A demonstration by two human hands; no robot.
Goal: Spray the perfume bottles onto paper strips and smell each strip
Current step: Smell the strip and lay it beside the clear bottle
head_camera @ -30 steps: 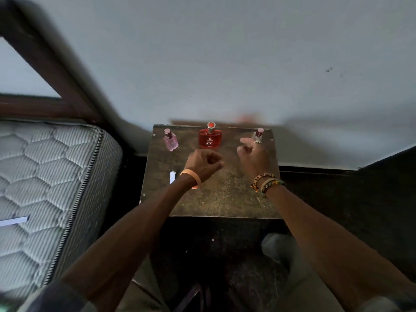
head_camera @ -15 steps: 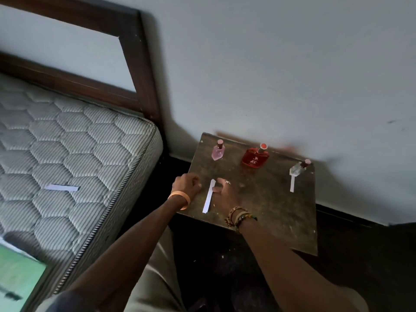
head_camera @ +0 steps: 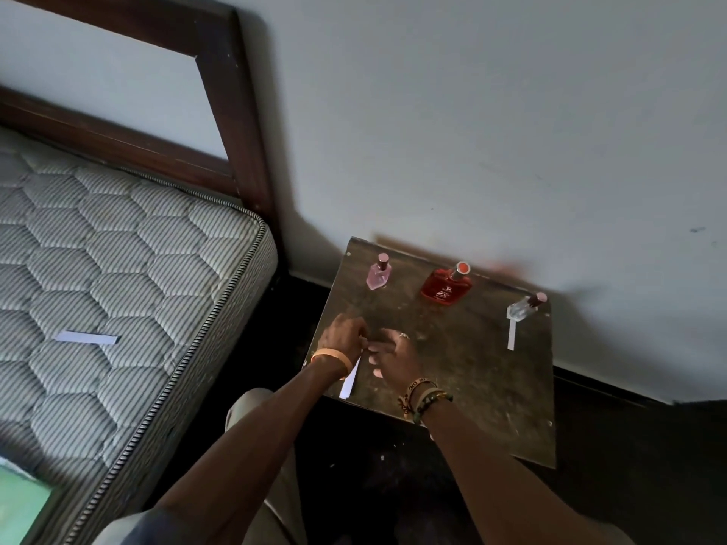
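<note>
While the left hand (head_camera: 343, 339) pinches the far end of a narrow white paper strip (head_camera: 350, 382) in curled fingers, the strip slants over the table's (head_camera: 476, 379) near-left edge; the right hand (head_camera: 393, 354) brings its fingertips to that same end, but I cannot tell whether they grip it; three strips in all, the second strip (head_camera: 511, 337) just near the clear bottle (head_camera: 522, 307), the third strip (head_camera: 87, 338) on the mattress (head_camera: 130, 245) at left; three bottles along the far edge, the pink bottle (head_camera: 378, 275) at left, the red bottle (head_camera: 446, 287) between; the worn brown tabletop stands against a pale wall (head_camera: 472, 112), beside a dark wooden bed frame (head_camera: 232, 112).
</note>
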